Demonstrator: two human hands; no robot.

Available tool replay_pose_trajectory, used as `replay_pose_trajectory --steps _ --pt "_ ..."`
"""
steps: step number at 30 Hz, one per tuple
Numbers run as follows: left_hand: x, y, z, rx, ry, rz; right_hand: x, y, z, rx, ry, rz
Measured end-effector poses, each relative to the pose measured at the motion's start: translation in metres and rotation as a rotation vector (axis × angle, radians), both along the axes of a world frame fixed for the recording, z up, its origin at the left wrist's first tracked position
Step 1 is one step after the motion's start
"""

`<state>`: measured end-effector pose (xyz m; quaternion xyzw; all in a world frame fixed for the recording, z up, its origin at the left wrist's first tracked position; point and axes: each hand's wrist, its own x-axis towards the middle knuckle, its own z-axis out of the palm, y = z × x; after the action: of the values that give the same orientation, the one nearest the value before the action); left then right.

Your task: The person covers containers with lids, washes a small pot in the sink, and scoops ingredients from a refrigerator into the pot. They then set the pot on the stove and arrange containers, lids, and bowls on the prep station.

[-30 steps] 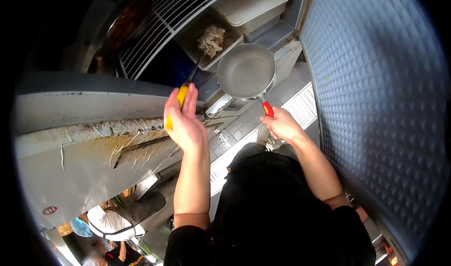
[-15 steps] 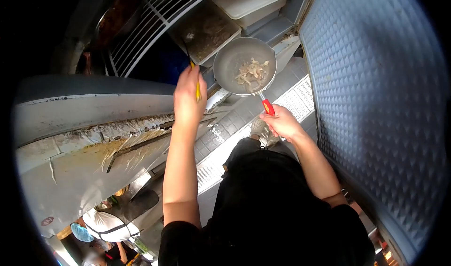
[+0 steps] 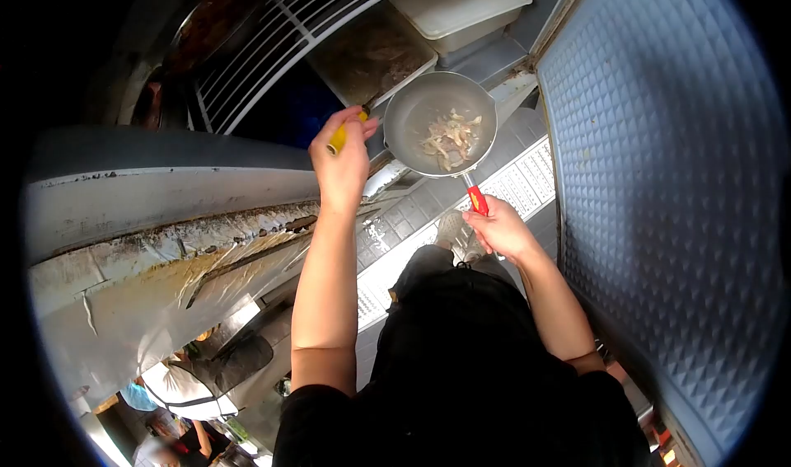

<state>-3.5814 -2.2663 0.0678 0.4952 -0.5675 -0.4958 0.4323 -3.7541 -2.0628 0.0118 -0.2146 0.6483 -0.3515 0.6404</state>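
My right hand [image 3: 504,229] is closed round the red handle of a small grey pan [image 3: 412,141], held level above the floor. Pale strips of food [image 3: 451,137], perhaps sliced meat, lie in the pan. My left hand [image 3: 342,160] is closed on a yellow-handled utensil [image 3: 336,142], just left of the pan's rim; its dark far end is mostly hidden, so its kind does not show. Beyond the pan, in the open fridge, stands a tub [image 3: 391,51] with brownish food under liquid.
A lidded white container [image 3: 461,9] sits beside the tub, and a wire shelf [image 3: 280,34] hangs above at the left. The patterned fridge door [image 3: 659,178] stands open on the right. A worn door edge [image 3: 165,240] runs along the left. At bottom left another person [image 3: 185,389] wears white.
My left hand has turned, swinging the utensil's handle end up and left and its far end toward the pan. The pan and food appear slightly lower and further right.
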Motion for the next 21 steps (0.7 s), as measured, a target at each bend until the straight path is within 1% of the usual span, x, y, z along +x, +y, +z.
replay_pose_trajectory --steps 1,5,11,14,21 --pt "-0.002 -0.004 -0.002 0.103 0.173 0.065 0.001 -0.001 0.002 -0.002 0.004 -0.005" --pt "0.002 -0.011 0.003 0.277 0.468 0.279 0.003 -0.002 0.006 -0.008 -0.025 -0.014" --pt "-0.004 0.007 0.010 0.288 0.666 0.432 0.004 0.000 0.005 -0.001 -0.058 -0.039" --pt "-0.006 0.017 0.024 0.302 0.710 0.442 0.003 -0.002 0.008 0.005 -0.040 -0.031" --pt "-0.002 0.014 0.024 0.204 0.606 0.417 0.003 0.000 0.004 0.006 -0.024 -0.028"
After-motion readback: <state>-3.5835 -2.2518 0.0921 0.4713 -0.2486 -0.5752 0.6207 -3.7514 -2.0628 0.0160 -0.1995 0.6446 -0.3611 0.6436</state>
